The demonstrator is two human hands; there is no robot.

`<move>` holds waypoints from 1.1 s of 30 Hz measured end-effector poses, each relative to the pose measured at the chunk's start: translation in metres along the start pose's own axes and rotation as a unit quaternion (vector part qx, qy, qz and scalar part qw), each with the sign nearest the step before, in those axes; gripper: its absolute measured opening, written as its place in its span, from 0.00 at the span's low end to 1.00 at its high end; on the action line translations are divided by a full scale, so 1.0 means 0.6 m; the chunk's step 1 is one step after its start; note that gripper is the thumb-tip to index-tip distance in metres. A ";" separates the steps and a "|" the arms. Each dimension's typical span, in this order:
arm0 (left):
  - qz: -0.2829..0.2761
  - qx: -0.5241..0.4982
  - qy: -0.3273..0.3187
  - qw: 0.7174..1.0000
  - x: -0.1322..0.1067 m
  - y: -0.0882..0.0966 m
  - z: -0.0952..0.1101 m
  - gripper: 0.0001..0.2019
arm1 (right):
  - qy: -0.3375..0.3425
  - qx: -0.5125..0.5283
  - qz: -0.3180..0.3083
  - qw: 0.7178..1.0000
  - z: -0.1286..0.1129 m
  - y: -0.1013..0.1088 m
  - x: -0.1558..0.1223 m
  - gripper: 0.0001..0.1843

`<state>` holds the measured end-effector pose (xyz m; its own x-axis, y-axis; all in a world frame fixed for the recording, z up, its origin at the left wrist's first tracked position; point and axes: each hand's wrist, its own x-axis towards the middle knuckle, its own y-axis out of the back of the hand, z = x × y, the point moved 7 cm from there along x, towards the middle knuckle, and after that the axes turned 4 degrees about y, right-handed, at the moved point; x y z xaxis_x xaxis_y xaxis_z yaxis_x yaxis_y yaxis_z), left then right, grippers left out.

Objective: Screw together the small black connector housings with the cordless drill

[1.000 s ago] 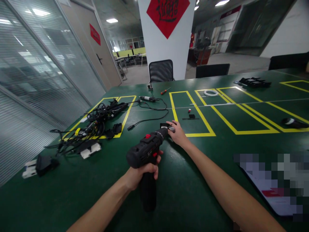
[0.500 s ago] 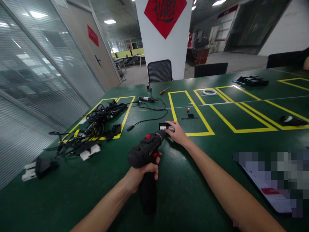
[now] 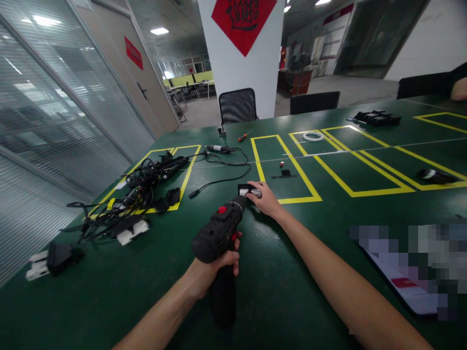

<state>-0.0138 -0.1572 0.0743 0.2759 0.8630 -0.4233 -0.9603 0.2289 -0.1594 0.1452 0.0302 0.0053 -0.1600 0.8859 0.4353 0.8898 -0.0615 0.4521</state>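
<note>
The green table (image 3: pixel 292 272) lies open from the drill toward the person and out to 3 o'clock as far as a blurred flat sheet (image 3: pixel 404 272). At 10 o'clock from the drill a cable tangle (image 3: pixel 142 192) spreads across a yellow-taped box, well apart from both hands. A black power adapter (image 3: pixel 58 253) lies at 8 o'clock, near the table's left edge, with the glass wall (image 3: pixel 54 121) beyond. At 1 o'clock a yellow tape rectangle (image 3: pixel 285 167) begins just beside the right hand. Far off at 12 o'clock are a red-handled screwdriver (image 3: pixel 244 135), the table's far edge and a black chair (image 3: pixel 237 105).

The left hand (image 3: pixel 216 265) is closed around the grip of a black cordless drill (image 3: pixel 219 232). The drill's grip points down toward the person and its nose points up and away to 1 o'clock. The nose ends right at a small black part (image 3: pixel 245 187) on the tabletop. The right hand (image 3: pixel 265 199) reaches in from 5 o'clock with the forearm stretched low over the table. Its fingers curl down onto that part and a silvery piece (image 3: pixel 256 193) at its edge. Whether they pinch it or only press on it cannot be told.

Against the frame a second ago, the drill sits slightly lower and nearer the person. The right hand has kept its place on the part, and the view has drifted a touch to the right.
</note>
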 end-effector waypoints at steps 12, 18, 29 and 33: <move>0.003 0.000 -0.002 1.000 0.006 0.008 -0.009 0.23 | 0.010 -0.007 0.005 1.000 0.001 -0.002 0.000 0.24; -0.001 0.007 -0.006 1.000 0.005 0.009 -0.011 0.23 | 0.012 -0.008 0.006 1.000 0.000 -0.002 0.000 0.23; -0.010 0.027 -0.008 1.000 0.003 0.007 -0.008 0.23 | 0.012 -0.014 0.006 1.000 0.003 -0.003 0.000 0.24; 0.001 0.023 -0.005 1.000 0.005 0.009 -0.007 0.23 | 0.013 -0.014 0.008 1.000 0.002 -0.002 0.000 0.24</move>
<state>-0.0177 -0.1553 0.0686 0.2747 0.8678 -0.4140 -0.9615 0.2482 -0.1177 0.1445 0.0309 0.0039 -0.1564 0.8725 0.4628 0.8802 -0.0895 0.4661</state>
